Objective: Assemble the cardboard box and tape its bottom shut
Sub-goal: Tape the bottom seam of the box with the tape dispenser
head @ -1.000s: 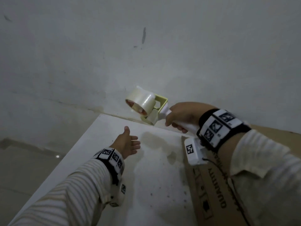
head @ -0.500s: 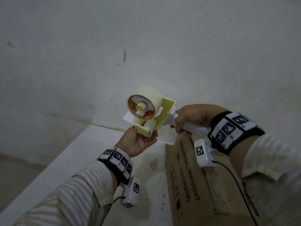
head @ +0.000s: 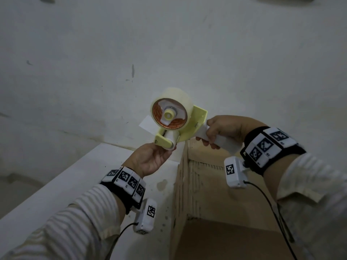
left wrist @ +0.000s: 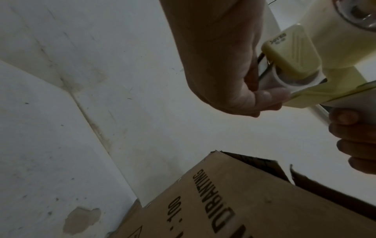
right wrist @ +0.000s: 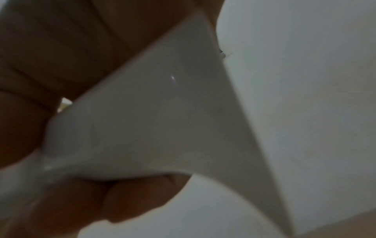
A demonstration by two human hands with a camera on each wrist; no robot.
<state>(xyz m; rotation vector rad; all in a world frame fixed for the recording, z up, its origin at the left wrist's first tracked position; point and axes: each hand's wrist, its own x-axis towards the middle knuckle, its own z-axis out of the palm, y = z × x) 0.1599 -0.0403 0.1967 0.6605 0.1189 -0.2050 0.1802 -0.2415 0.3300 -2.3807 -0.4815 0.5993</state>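
Note:
A yellow tape dispenser with a clear tape roll is held in the air above the far left corner of the brown cardboard box. My right hand grips its white handle. My left hand reaches up from below, its fingers curled at the dispenser's front roller, pinching at the tape end. The box stands on the white table, printed side facing left, with its upper flaps folded in.
The white table runs along a stained white wall. A brownish stain marks the tabletop left of the box. Cables hang from both wrist cameras.
My left hand rose from the tabletop to the dispenser's front roller. The dispenser turned so the roll's open side faces me, and the box came closer into view.

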